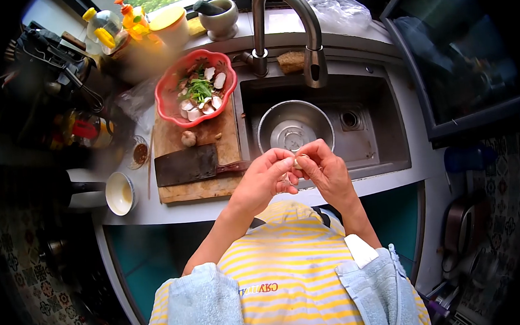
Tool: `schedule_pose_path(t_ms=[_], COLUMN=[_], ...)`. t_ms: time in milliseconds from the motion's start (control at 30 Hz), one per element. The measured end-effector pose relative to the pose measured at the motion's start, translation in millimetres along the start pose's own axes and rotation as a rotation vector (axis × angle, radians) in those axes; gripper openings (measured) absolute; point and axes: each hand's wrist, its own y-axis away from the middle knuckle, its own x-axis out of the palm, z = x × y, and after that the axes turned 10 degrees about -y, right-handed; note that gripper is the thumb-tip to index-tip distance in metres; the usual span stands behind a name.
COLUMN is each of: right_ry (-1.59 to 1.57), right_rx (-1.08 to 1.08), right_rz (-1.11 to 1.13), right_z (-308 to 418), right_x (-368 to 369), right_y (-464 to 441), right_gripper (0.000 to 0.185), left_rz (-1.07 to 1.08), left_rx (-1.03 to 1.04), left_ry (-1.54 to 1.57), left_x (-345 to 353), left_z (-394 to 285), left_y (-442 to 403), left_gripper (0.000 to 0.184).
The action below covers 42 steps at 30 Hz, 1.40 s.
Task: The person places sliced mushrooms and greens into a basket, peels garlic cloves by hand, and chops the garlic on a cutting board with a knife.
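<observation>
My left hand (267,177) and my right hand (326,169) meet in front of the sink's near edge. Between their pinched fingertips is a small pale garlic clove (297,162), mostly covered by the fingers. A thin whitish flake of skin (285,177) shows by the left fingers. To the left, a cleaver (186,165) lies on the wooden cutting board (172,194), its handle running toward my left hand. A garlic bulb (188,138) and a loose clove (218,136) rest above the blade. Beyond my hands, a metal bowl (322,112) sits in the sink.
A red scalloped bowl (162,103) with sliced mushrooms and greens stands on the board's far end. The faucet (314,52) arches over the sink (389,131). A white bowl (119,194) stands left. A mortar (220,25) and bottles line the back.
</observation>
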Motion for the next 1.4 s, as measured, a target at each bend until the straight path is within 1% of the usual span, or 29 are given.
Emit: schedule_pose_path(t_ms=[133, 233, 333, 467, 700, 800, 833, 867, 900, 933, 1000, 1133, 1200, 1267, 1300, 1400], right_ry=[0.064, 0.082, 0.150, 0.185, 0.200, 0.024, -0.033, -0.088, -0.145, -0.294, -0.590, -0.884, -0.918, -0.927, -0.879, -0.746], right_rx=[-0.055, -0.073, -0.087, -0.148, -0.189, -0.115, -0.058, -0.008, 0.048, 0.119, 0.258, 0.342, 0.345, 0.334, 0.332, 0.311], right_rz=[-0.019, -0.045, -0.047, -0.036, -0.063, -0.097, -0.130, -0.161, -0.194, -0.163, -0.092, -0.020, -0.016, -0.005, -0.021, -0.047], right_z=[-9, -10, -7, -7, -15, -18, -18, -16, -15, -15, -13, -17, -20, -21, -20, -16], right_x=[-6, -6, -6, -5, -4, 4, 3, 1, -1, -5, -16, -19, -20, -19, -18, -18], right_y=[1, 3, 6, 13, 22, 28, 30, 28, 28, 27, 22, 16, 16, 16, 16, 16], right_gripper=[0.014, 0.011, 0.008, 0.005, 0.008, 0.010, 0.011, 0.012, 0.013, 0.013, 0.015, 0.016, 0.015, 0.015, 0.015, 0.015], left_rz=[0.046, 0.075, 0.132, 0.102, 0.021, 0.054, 0.077, 0.041, 0.002, -0.039, 0.001, 0.000, -0.005, -0.026, -0.037, -0.031], left_rx=[-0.081, -0.092, -0.078, -0.067, -0.118, -0.098, -0.086, -0.110, -0.139, -0.168, -0.143, -0.116, -0.089, -0.035, -0.008, 0.003], left_ry=[0.075, 0.003, 0.051, 0.081, 0.227, 0.320, 0.351, 0.279, 0.208, 0.138, 0.106, 0.128, 0.073, -0.055, -0.120, -0.184], left_x=[7, 9, 7, 14, 22, 19, 18, 18, 28, 33, 26, 21, 23, 23, 23, 22], left_z=[-4, -3, 2, 6, 21, 40, 43, 43, 24, 12, 12, 5, 3, 6, 7, 4], left_y=[0, -2, -3, -3, 1, 0, -2, -3, 2, 6, 4, 0, 0, 1, 1, 2], left_gripper=[0.020, 0.021, 0.017, 0.009, 0.007, 0.009, 0.010, 0.012, 0.014, 0.016, 0.018, 0.018, 0.017, 0.018, 0.019, 0.016])
